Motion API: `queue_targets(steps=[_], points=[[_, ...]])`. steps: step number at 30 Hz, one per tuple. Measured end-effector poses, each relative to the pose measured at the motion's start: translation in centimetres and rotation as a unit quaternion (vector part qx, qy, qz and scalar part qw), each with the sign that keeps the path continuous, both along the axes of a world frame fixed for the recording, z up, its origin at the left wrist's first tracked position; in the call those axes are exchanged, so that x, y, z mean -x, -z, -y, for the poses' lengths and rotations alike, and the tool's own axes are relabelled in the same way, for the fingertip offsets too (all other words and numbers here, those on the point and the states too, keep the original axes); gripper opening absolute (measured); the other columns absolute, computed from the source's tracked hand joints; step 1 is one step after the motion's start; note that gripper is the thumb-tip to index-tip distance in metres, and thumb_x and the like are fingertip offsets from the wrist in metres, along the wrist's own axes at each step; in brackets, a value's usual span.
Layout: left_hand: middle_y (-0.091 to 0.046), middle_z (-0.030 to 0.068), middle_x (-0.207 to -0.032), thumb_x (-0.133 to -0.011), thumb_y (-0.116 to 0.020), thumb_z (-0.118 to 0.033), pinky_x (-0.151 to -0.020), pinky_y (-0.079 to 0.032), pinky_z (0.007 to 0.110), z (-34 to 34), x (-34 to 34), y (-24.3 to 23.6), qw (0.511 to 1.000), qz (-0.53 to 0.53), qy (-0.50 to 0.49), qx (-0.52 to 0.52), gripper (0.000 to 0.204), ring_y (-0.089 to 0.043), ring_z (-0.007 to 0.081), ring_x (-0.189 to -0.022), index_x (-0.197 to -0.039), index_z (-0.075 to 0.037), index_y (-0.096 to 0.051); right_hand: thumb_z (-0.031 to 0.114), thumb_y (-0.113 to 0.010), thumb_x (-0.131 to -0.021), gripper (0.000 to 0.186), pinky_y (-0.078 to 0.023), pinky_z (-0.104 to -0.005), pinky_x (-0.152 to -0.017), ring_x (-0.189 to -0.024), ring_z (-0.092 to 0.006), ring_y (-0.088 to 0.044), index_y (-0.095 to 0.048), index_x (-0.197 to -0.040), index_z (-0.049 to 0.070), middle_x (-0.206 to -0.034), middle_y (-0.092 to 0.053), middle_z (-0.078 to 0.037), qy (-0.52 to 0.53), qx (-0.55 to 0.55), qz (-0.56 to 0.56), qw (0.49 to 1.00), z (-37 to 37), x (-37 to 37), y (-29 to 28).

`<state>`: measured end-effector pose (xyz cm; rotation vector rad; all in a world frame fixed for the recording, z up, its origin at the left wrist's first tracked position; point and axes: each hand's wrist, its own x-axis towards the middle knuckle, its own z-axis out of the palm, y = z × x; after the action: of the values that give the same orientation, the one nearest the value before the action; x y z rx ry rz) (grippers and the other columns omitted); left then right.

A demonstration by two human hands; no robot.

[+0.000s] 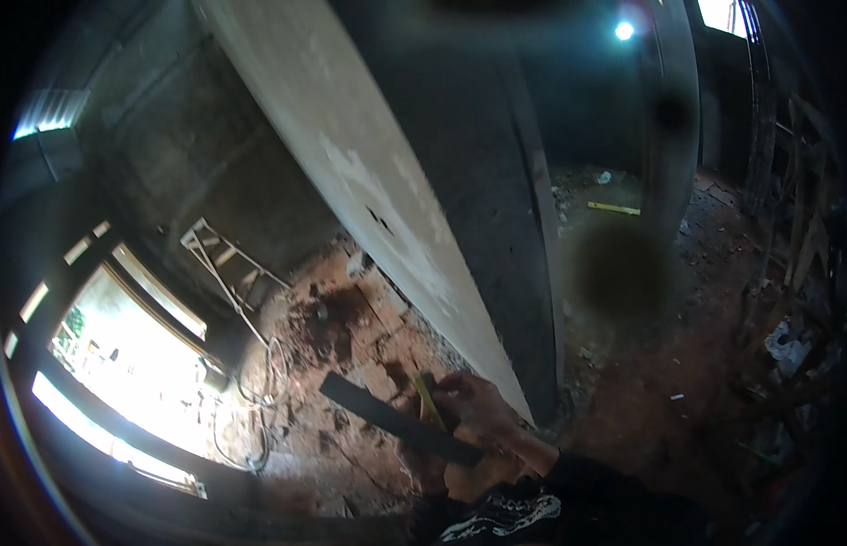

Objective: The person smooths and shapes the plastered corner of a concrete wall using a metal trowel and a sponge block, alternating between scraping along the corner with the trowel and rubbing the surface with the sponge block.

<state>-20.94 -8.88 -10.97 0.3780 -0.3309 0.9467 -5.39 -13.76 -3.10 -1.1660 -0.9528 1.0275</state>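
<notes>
A long, flat, dark grey board [396, 421] lies slantwise in front of me, its far end to the upper left. My left hand [425, 469] is under its near part, mostly hidden by the board, and appears to grip it from below. Beside the board's right edge stands a narrow yellow strip [430, 400]; its exact kind is not clear. My right hand [485, 407] reaches in from the right with fingers curled at this strip, the fingertips dark and blurred.
A pale plastered wall edge [387, 209] rises just ahead. Left of it are a stepladder [228, 264], a looped hose [259, 409], a bright window opening [132, 346] and broken reddish floor [350, 318]. A yellow bar [613, 208] lies at the far right, near leaning poles [806, 209].
</notes>
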Motion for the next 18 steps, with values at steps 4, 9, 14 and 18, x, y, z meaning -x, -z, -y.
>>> queue_targets(steps=[4, 9, 14, 18], points=[[-0.049, 0.0239, -0.141, -0.098, -0.054, -0.027, -0.105, -0.046, 0.047, 1.1, -0.9, -1.5, 0.986, -0.128, -0.101, 0.033, 0.052, -0.055, 0.0353, -0.123, -0.138, 0.005, -0.045, 0.022, -0.075, -0.089, 0.026, -0.055, -0.0328, -0.076, -0.091, -0.0201, -0.068, -0.068, -0.106, 0.003, -0.108, -0.066, -0.01, 0.032, -0.137, 0.152, 0.978, -0.9, -0.8, 1.9], [-0.052, 0.0245, -0.136, -0.1, -0.049, -0.034, -0.105, -0.046, 0.046, 2.0, -1.2, -3.1, 0.971, -0.213, -0.107, 0.008, 0.053, -0.057, 0.0339, -0.119, -0.138, 0.003, -0.046, 0.033, -0.068, -0.093, 0.032, -0.055, -0.0394, -0.072, -0.088, -0.0313, -0.069, -0.068, -0.111, 0.007, -0.105, -0.063, -0.014, 0.005, -0.166, 0.283, 0.945, 1.6, -1.2, -0.4], [-0.058, 0.0216, -0.126, -0.1, -0.047, -0.033, -0.098, -0.051, 0.045, 3.1, -0.5, -1.6, 0.981, -0.127, -0.135, 0.049, 0.05, -0.06, 0.0333, -0.114, -0.134, 0.003, -0.047, 0.033, -0.069, -0.093, 0.034, -0.054, -0.0401, -0.076, -0.097, -0.0304, -0.065, -0.066, -0.118, 0.01, -0.114, -0.062, -0.013, -0.076, -0.186, 0.286, 0.937, 2.9, -1.6, 0.5], [-0.06, 0.0192, -0.121, -0.1, -0.047, -0.031, -0.096, -0.052, 0.043, 1.9, -2.3, -3.1, 0.955, -0.233, -0.18, 0.019, 0.046, -0.061, 0.0318, -0.11, -0.132, 0.003, -0.049, 0.028, -0.071, -0.092, 0.037, -0.054, -0.0392, -0.078, -0.1, -0.0278, -0.064, -0.063, -0.121, 0.008, -0.117, -0.06, -0.013, -0.087, -0.198, 0.206, 0.954, 3.3, -3.6, -1.0]])
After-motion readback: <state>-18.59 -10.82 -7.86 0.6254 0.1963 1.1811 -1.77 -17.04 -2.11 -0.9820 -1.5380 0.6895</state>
